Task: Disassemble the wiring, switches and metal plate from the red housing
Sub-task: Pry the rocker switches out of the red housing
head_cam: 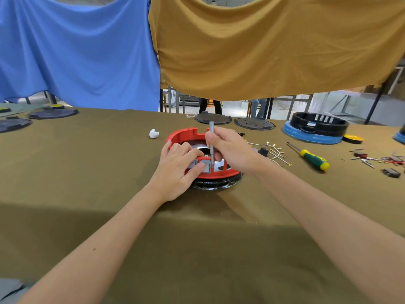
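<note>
- While the red housing [203,153] sits near the middle of the olive-green cloth-covered table [87,172], a person works on it with both hands; it is a round, open plastic ring resting on a dark base.
- The left hand [178,170] lies over the near-left wall of the housing, fingers curled, with fingertips pressing on a small grey switch [206,166] set in that wall.
- The right hand [230,150] pinches a thin grey metal tool [211,142], held upright, its tip down beside the grey switch.
- A shiny metal plate [200,148] shows inside the ring, partly hidden by the hands.
- Loose white wires with brass terminals [274,151] lie just right of the housing, apart from it.
- A screwdriver with a green and yellow handle [312,157] lies further right; more small parts sit at the far right.
- A black housing on a blue base [315,130] stands at the far right.
- Judging by looks, the housing is light, rigid plastic that would slide on the cloth, so bracing its wall is sensible.
- The switch seems small and clip-held; it probably needs prying at its edge while fingers push its face.
- The plate looks thin and stiff, with edges best taken carefully.
</note>
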The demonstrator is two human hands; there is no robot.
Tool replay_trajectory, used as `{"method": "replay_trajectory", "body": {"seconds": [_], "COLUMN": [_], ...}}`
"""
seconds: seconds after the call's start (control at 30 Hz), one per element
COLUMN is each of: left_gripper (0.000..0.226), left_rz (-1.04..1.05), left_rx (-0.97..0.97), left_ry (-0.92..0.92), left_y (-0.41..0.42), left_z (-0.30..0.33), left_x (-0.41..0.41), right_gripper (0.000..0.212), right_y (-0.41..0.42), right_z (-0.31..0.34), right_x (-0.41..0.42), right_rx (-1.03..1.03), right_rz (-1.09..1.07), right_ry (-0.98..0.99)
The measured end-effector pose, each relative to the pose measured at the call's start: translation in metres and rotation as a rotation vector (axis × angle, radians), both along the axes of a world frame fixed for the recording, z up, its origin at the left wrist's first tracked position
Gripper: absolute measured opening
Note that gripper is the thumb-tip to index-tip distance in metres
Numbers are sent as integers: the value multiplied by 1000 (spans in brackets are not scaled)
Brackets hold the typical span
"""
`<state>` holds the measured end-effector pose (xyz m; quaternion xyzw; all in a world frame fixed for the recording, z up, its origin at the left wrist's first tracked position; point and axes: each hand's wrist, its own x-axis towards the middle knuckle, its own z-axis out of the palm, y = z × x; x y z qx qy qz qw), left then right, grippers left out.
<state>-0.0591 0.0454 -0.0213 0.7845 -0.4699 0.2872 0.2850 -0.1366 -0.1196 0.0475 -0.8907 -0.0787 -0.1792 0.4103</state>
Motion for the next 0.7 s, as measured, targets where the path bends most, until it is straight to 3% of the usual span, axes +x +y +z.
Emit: {"method": "replay_trajectory", "body": {"seconds": [0.13,0.3,0.5,0.7], "left_gripper": [43,45,45,44], "left_rz": [-3,11,15,20], "left_rx": [5,11,7,7], "left_ry": [1,3,-20,-25], "left_y": [0,0,-1,-1], "left_z": [0,-1,-2,-2], "left_x": [1,2,2,2], "right_gripper": [29,24,27,30], "right_y": [-1,5,11,16], "right_z": [-4,-32,-30,-16], "right_x": [-4,-14,-13,-9], "right_rx": [5,184,259,149], "right_rz": [8,0,-70,-89], "right_ry": [-72,-290,-251,-176]}}
